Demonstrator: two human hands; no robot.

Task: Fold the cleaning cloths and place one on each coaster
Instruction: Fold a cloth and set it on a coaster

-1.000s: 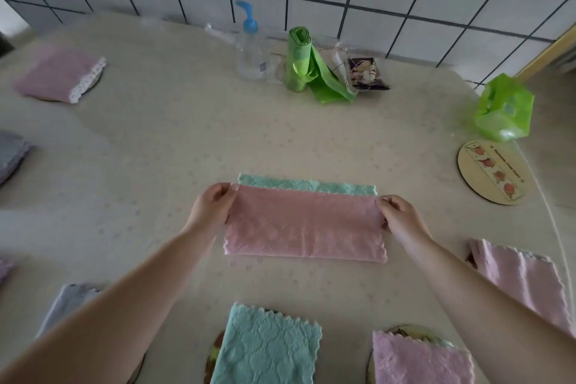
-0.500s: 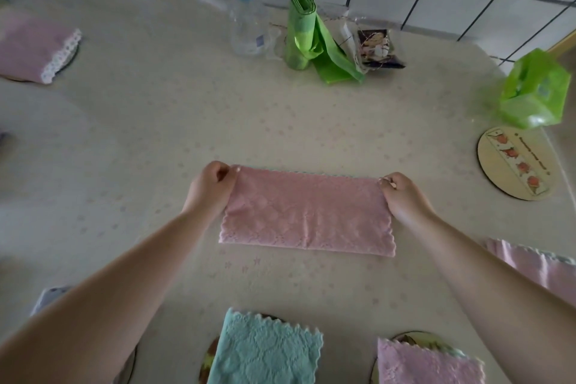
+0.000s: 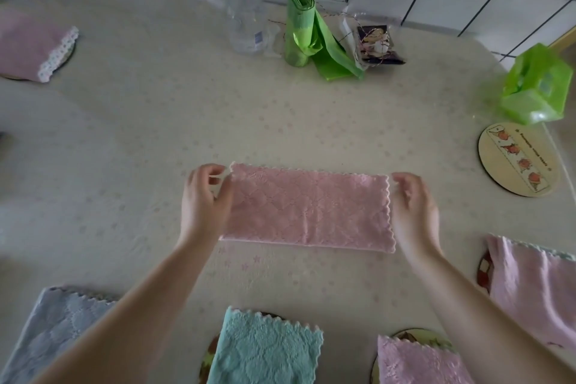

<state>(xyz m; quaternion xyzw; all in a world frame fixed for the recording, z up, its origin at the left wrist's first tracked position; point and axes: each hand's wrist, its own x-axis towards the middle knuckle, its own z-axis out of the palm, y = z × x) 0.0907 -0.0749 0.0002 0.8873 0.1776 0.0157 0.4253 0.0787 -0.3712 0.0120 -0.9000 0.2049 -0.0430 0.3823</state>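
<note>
Half-fold done: teal underside visible a second ago is now covered. Pink scalloped microfibre cloth lies flat mid-bench. Left hand and right hand have let go, grip released at its ends. Next: fold across, take to bare round wooden coaster.

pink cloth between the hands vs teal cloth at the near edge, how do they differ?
Colour: the pink cloth is pink, the teal cloth is blue-green.
Shape: the pink cloth is a long strip folded once; the teal cloth is a compact squarish fold.
Place: the pink cloth lies on the bare table, with the left hand and right hand at its ends; the teal cloth sits on a coaster, untouched.
Both have scalloped edges.
</note>
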